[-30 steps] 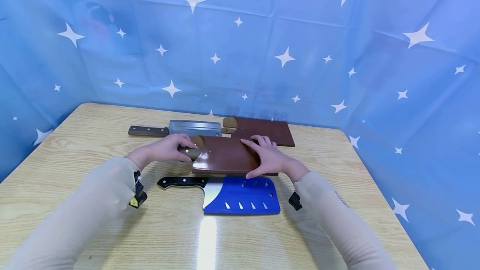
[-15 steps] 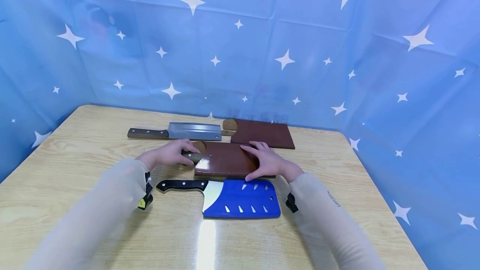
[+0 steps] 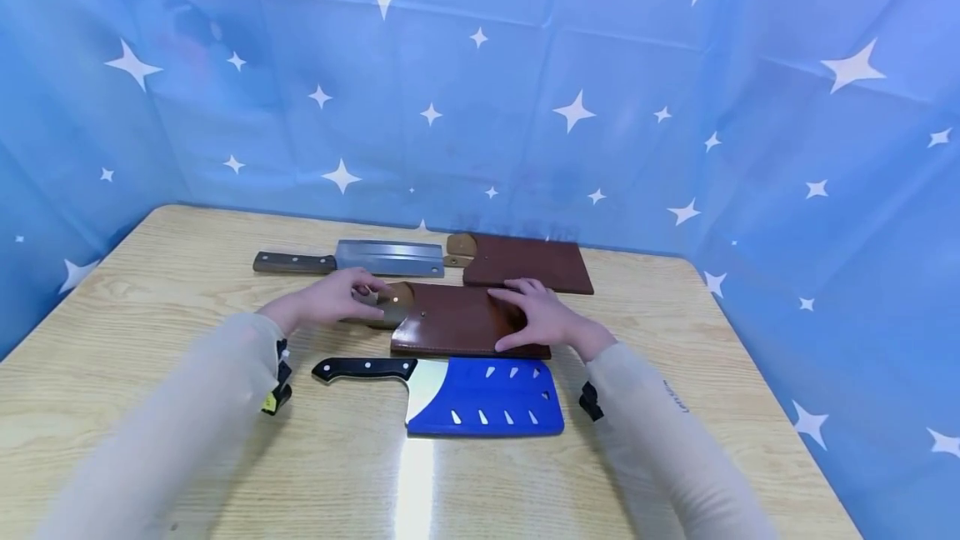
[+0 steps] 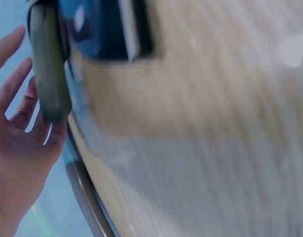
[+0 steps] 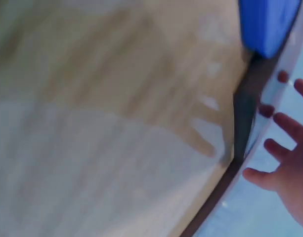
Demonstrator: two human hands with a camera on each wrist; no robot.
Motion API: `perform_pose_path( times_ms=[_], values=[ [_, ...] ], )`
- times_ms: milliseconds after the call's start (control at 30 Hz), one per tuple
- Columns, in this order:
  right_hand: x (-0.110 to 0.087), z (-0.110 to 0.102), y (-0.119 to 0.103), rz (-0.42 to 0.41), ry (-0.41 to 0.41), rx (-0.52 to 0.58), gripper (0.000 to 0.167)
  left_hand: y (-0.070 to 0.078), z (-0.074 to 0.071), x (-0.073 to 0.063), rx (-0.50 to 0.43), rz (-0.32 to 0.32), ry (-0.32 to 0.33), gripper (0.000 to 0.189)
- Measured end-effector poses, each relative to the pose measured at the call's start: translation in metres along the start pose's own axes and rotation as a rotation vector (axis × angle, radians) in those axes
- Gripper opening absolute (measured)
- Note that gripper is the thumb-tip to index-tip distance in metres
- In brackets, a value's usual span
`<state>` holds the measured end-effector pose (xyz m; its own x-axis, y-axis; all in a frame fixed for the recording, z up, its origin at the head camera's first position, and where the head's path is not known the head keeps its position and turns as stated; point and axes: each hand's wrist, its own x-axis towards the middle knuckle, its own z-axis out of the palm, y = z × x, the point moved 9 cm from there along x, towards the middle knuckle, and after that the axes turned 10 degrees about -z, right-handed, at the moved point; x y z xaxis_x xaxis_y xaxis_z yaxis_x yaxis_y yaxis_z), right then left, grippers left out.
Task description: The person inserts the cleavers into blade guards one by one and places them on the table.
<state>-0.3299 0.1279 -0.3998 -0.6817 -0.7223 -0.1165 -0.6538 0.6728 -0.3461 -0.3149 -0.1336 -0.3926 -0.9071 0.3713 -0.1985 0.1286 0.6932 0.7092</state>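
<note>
A brown leather-sheathed cleaver (image 3: 453, 323) lies across the middle of the table, blade end to the right. Its olive-brown handle (image 4: 50, 64) points left, and a tan strap with a snap stands at the sheath's left end. My left hand (image 3: 330, 300) is at that handle with its fingers spread; in the left wrist view they extend behind it, with no grip on it. Over the sheath's right end, my right hand (image 3: 543, 321) has fingers and thumb apart. In the right wrist view its spread fingers (image 5: 289, 126) are beside the sheath; contact is unclear.
In front lies a black-handled cleaver (image 3: 367, 368) with a blue slotted blade cover (image 3: 487, 398). Behind lie a bare cleaver (image 3: 390, 258) with a dark wooden handle and another brown sheath (image 3: 528, 262). A starry blue cloth (image 3: 480, 107) hangs behind the wooden table (image 3: 187, 273).
My left fingers have loosened from the cleaver's handle and spread. The sheathed cleaver has shifted slightly toward me. My right hand stays at the sheath's right end.
</note>
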Motion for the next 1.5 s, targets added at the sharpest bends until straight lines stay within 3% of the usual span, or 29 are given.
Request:
perform_pose_path(
  times_ms=[333,667,900,1233,1367,1500],
  values=[
    [-0.006,-0.04,0.029,0.043,0.142,0.034,0.092,-0.015,-0.042,-0.001,-0.054,-0.065,0.056,0.058],
    [0.002,-0.062,0.075,0.146,0.16,0.03,0.098,-0.035,-0.067,0.005,0.004,-0.135,0.122,0.058],
    [0.012,-0.061,0.102,0.227,0.132,0.037,0.097,-0.054,-0.078,0.006,-0.005,-0.171,0.155,0.059],
    [0.013,-0.038,0.124,0.287,0.052,0.032,0.095,-0.076,-0.072,0.007,0.005,-0.198,0.155,0.056],
    [0.014,-0.028,0.129,0.317,-0.02,0.023,0.092,-0.078,-0.073,0.006,0.039,-0.204,0.163,0.052],
    [0.014,-0.031,0.129,0.311,-0.033,-0.037,0.087,-0.081,-0.081,0.004,0.161,-0.225,0.207,0.047]
  ],
)
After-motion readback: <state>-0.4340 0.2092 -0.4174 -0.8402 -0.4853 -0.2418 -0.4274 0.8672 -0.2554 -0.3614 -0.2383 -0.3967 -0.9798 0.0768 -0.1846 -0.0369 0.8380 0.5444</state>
